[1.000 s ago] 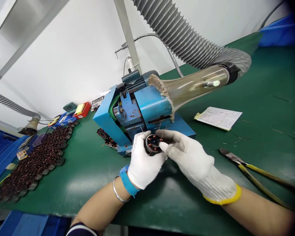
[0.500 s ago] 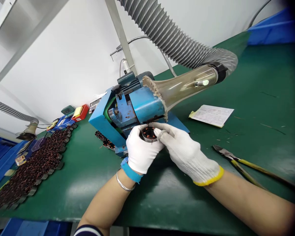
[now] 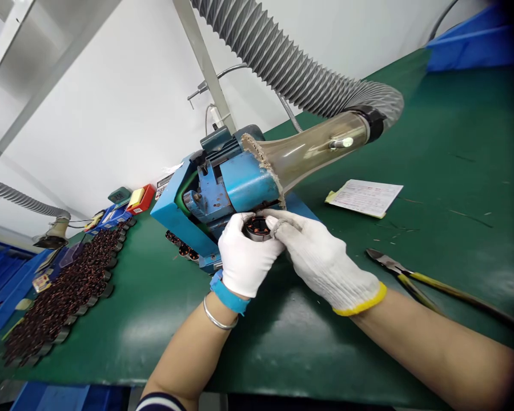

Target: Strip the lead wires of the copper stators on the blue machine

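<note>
A short round metal stator with copper windings [image 3: 257, 228] sits between my hands, just in front of the lower edge of the blue metal machine [image 3: 248, 182], at the centre of the frame. My left hand [image 3: 248, 254], in a white glove, is curled closed around its near side and cups it. My right hand [image 3: 321, 257], in a white knit glove with a yellow cuff, is nearly closed, its fingers pinching the far rim and resting on the top face. The gloves cover much of the ring, so I can't quite tell where each fingertip lands. Compared with a second ago, my hands have drawn closer to the machine, and the stator now overlaps its base in view.

Behind it, a clear flared plastic duct [image 3: 312, 145] runs into a grey ribbed hose [image 3: 278, 57]. Yellow-handled wire cutters [image 3: 415, 282] lie to the right on the green bench mat [image 3: 325, 354], and rows of wound stators [image 3: 64, 285] fill a long tray at lower left.
</note>
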Tool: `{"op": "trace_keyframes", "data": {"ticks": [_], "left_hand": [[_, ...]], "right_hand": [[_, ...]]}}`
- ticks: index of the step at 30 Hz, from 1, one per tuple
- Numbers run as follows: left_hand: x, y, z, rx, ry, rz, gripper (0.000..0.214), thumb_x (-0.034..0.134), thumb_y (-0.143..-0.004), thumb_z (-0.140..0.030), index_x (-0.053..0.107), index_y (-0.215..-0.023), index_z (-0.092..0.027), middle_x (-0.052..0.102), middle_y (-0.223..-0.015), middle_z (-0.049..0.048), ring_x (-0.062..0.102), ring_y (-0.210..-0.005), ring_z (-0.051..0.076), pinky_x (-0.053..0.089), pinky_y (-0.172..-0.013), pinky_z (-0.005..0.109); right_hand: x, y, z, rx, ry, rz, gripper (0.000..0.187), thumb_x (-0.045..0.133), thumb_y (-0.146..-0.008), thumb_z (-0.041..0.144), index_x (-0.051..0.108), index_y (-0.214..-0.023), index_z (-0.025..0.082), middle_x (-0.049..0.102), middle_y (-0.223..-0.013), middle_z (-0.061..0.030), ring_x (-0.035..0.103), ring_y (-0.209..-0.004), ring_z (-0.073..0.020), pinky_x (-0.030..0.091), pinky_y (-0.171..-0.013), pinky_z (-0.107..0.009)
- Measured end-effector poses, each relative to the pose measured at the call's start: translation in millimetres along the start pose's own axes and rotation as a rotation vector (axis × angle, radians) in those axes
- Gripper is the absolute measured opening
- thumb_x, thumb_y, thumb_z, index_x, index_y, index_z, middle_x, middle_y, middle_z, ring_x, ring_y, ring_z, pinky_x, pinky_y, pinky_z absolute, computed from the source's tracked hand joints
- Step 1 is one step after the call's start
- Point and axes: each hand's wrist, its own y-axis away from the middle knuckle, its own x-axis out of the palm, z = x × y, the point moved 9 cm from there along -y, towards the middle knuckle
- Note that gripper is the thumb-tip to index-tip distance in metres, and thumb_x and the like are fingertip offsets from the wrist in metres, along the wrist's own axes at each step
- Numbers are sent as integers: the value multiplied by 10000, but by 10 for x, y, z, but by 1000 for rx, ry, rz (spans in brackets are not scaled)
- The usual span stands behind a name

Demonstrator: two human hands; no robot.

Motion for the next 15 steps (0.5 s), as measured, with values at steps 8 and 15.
{"op": "trace_keyframes", "data": {"ticks": [8, 15], "left_hand": [[10, 12, 16, 39, 11, -44, 235, 755, -712, -292, 643, -905, -218, 730, -869, 11, 692, -814, 200, 550, -768, 324], [-80, 177, 44, 199, 61, -82, 335, 822, -697, -334, 635, -945, -209, 691, -889, 24, 678, -802, 190, 552, -750, 320]], "right_hand": [[-43, -11, -86, 1, -2, -64, 332, 679, -819, 401, 746, -1056, 178, 772, -999, -87, 722, -1030, -283, 602, -938, -371], [-6, 106, -38, -85, 89, -18, 307, 665, -811, 377, 736, -1056, 206, 748, -1043, -92, 719, -1009, -284, 614, -894, -389]]}}
